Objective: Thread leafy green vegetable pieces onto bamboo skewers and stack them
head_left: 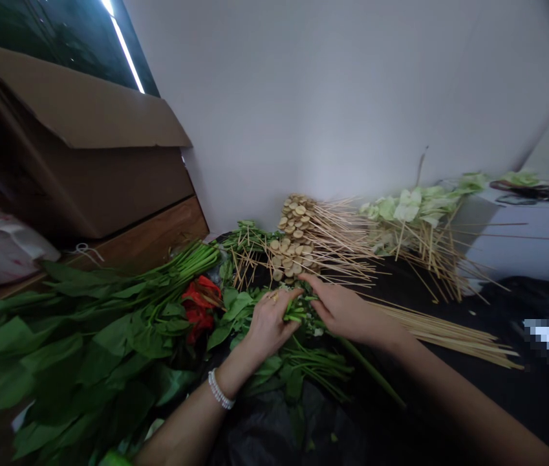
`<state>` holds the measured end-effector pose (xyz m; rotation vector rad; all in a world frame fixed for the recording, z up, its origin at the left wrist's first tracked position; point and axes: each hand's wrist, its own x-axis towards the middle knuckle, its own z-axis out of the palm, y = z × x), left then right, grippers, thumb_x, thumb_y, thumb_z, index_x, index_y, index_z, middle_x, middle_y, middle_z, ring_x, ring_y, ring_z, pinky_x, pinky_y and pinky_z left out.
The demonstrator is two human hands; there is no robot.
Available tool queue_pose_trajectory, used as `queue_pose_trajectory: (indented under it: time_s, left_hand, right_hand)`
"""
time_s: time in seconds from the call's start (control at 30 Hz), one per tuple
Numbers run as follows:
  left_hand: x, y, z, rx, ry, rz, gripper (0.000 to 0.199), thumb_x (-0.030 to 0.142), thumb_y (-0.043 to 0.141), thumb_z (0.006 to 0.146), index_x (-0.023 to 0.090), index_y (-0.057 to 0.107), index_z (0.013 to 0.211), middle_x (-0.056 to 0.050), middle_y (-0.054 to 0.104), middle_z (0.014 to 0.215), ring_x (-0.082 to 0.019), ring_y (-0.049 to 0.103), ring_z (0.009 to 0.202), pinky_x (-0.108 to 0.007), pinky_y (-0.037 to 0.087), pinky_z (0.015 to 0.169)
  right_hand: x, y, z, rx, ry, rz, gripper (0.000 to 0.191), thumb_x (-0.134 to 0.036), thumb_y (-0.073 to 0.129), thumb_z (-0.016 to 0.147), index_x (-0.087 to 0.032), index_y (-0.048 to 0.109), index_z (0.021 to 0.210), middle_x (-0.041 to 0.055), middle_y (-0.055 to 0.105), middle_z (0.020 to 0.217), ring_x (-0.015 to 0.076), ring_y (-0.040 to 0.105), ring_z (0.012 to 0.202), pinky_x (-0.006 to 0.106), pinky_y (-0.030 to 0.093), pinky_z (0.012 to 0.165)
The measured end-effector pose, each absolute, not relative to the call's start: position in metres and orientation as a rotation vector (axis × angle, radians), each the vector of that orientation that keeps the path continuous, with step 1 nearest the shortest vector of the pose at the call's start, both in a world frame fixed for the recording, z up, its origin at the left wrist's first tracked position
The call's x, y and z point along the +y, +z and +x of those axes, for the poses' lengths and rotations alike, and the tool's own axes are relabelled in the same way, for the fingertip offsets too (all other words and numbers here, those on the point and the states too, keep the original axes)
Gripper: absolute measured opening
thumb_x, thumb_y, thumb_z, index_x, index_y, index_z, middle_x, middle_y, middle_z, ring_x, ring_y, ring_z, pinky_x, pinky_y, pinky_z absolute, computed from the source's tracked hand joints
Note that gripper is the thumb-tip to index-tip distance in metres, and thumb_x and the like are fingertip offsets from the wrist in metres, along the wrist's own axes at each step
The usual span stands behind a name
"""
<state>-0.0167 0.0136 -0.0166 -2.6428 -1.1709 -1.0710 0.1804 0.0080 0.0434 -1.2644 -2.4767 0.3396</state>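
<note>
So the person's got both hands working just in front of the pile of skewered slices (296,255), and it's pretty snug in there. The white wall (332,116) closes things off behind that pile. Left of the pile, the big leafy bundle (85,336) and some crumpled red plastic (201,307) crowd the left side, with the cardboard box (109,181) and a white jug (7,243) farther out. Right of the pile, a fan of bare sticks (449,330) lies across the black covering (449,395) on the bench, sort of behind the right forearm. Beyond those are the pale cabbage pieces (412,206) on skewers, sticks poking every which way. Black covering shows to the right of and nearer than the pile, so that's the side where the surface opens up a bit.

The green stems (293,315) being handled are right in front of the pile, bright green and thin, cut-looking, poking out of the grip. The left hand (271,317), with a pale beaded bracelet (220,388) on its wrist, is closed around them. The right hand (337,307) has its fingertips up against the greens, index finger reaching to the slices' near edge; can't tell if it's actually pinching anything. More loose greens (310,366) sit under both hands, darker and leafier.
</note>
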Motion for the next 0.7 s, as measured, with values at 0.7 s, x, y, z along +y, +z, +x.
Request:
queue_pose_trajectory:
  time_s: [0.7]
  left_hand:
    - [0.022, 0.0, -0.028, -1.315, -1.569, -2.169, 0.013, 0.022, 0.056, 0.088, 0.019, 0.063, 0.099, -0.001, 0.067, 0.084, -0.014, 0.063, 0.072, -0.025, 0.046, 0.068]
  right_hand:
    - [0.02, 0.063, 0.212, -2.43, 0.419, -1.213, 0.039, -0.02, 0.047, 0.089, -0.016, 0.051, 0.128, 0.0094, 0.067, 0.106, 0.0205, 0.06, 0.095, 0.031, 0.043, 0.084]
